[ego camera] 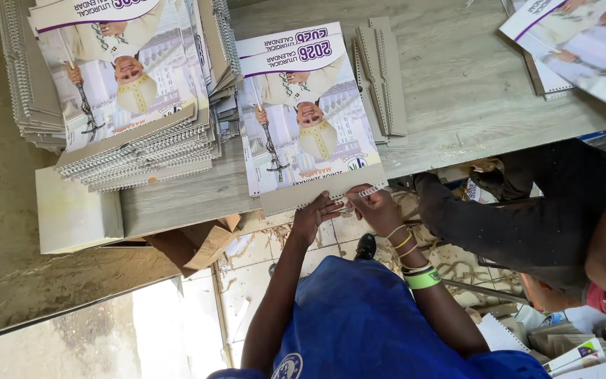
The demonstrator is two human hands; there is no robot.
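Note:
A printed wall calendar (pixel 308 112) with a grey card backing lies on the wooden table (pixel 450 91), its lower edge at the table's near rim. My left hand (pixel 315 213) presses on that grey bottom edge. My right hand (pixel 373 205), with bangles and a green wristband, pinches a white wire spiral (pixel 367 191) against the same edge. Several grey card strips (pixel 381 74) lie just right of the calendar.
A tall stack of spiral-bound calendars (pixel 128 91) stands at the table's left. More calendars (pixel 583 42) lie at the far right. Another person's dark-sleeved arm (pixel 520 217) reaches in from the right. Torn cardboard (pixel 205 242) and scraps litter the tiled floor below.

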